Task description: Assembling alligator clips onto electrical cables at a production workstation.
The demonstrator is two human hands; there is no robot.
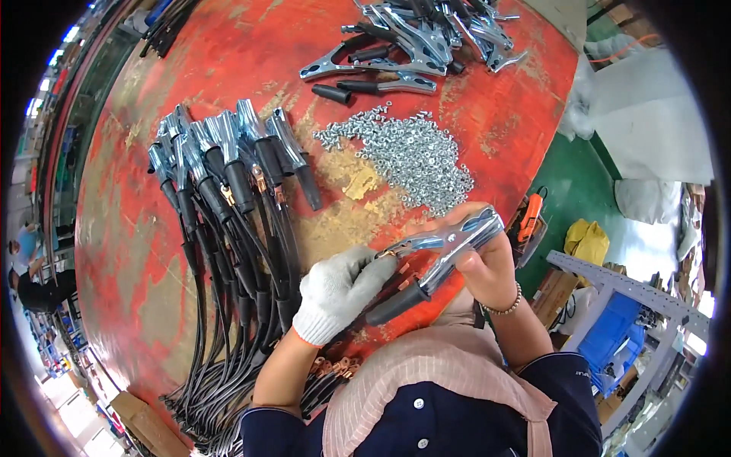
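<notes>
My right hand, bare with a beaded bracelet at the wrist, grips a silver metal spring clamp near its jaws. One arm of the clamp carries a black sleeve. My left hand, in a white knit glove, pinches a copper cable lug against the end of the clamp's other arm. Its fingertips partly cover the lug. Beyond my hands lies a heap of small silver screws and nuts. To the left rest several clamps fixed to black cables, their jaws pointing away from me.
A pile of loose clamps and a loose black sleeve lie at the far side of the worn red table. Copper cable ends sit by my body. Right of the table are an orange power tool and a metal rack.
</notes>
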